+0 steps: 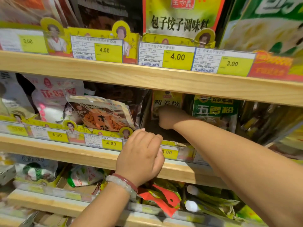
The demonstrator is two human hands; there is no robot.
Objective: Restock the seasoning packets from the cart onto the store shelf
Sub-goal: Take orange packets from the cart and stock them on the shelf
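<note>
Pale matt wooden shelf (147, 79), glossy plastic seasoning packets (101, 115), shiny paper price labels (165, 56).

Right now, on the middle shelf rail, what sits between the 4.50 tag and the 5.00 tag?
In the head view, the left hand rests on the rail edge between the 4.50 tag and the 5.00 tag, covering that stretch and the 5.00 tag's left end.

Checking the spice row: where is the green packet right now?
The green packet stands on the middle shelf, right of centre, just right of the right hand and the yellow packet.
</note>
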